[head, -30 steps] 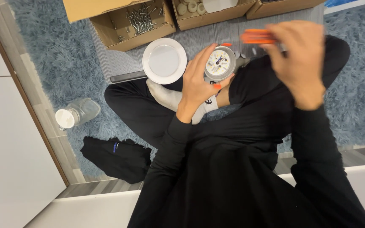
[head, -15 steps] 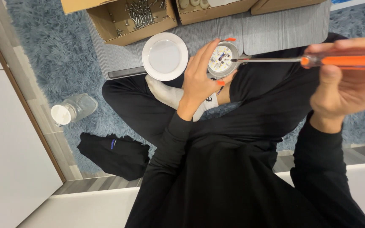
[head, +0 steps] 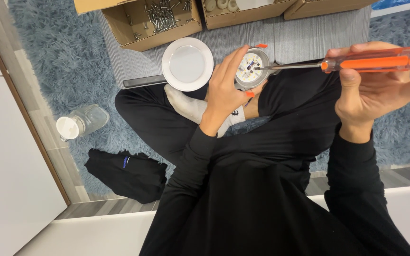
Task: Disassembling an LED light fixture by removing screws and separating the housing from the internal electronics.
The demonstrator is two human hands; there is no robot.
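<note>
In the head view, above the person's crossed legs, the left hand [head: 226, 90] wraps its grip around the rim of a round light module [head: 251, 69], fingers pressed to its edge. The right hand [head: 380, 87] pinches the orange handle of a screwdriver [head: 357, 62], tip resting on the module's face. The module looks light and rigid, its exposed face probably fragile; the rim is the safe hold. A white round cover [head: 187, 64] lies beside it on the rug [head: 62, 61].

Black long-sleeve top, black trousers, white socks w/ black mark.
</note>
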